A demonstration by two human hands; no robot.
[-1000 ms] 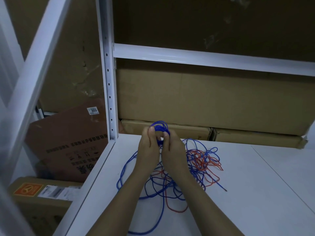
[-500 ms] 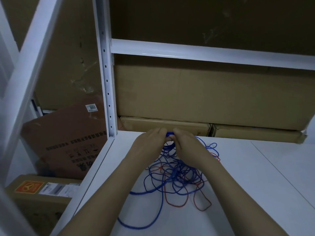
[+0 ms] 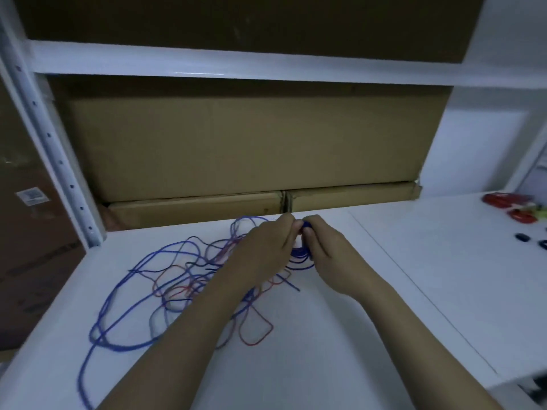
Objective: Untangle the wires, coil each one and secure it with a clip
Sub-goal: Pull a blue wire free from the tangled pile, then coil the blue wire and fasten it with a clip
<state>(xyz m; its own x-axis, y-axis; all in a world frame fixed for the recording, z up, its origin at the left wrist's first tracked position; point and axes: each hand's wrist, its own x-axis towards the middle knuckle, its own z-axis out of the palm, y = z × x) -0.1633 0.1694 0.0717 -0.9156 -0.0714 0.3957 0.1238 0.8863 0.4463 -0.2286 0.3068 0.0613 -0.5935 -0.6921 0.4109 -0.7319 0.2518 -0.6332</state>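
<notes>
From my feed, both hands meet near 12 o'clock on the white bench (image 3: 384,291). The left hand (image 3: 266,247) and right hand (image 3: 322,247) each pinch the small blue coil (image 3: 302,254) held between them, fingertips almost touching. The loose tangle (image 3: 189,282) of blue and red wire sprawls across the bench out toward 9 o'clock, partly under my left forearm. Over at 3 o'clock sit some red coils (image 3: 500,199) and a couple of dark clips (image 3: 522,237). Cardboard boxes (image 3: 236,143) line the back.
</notes>
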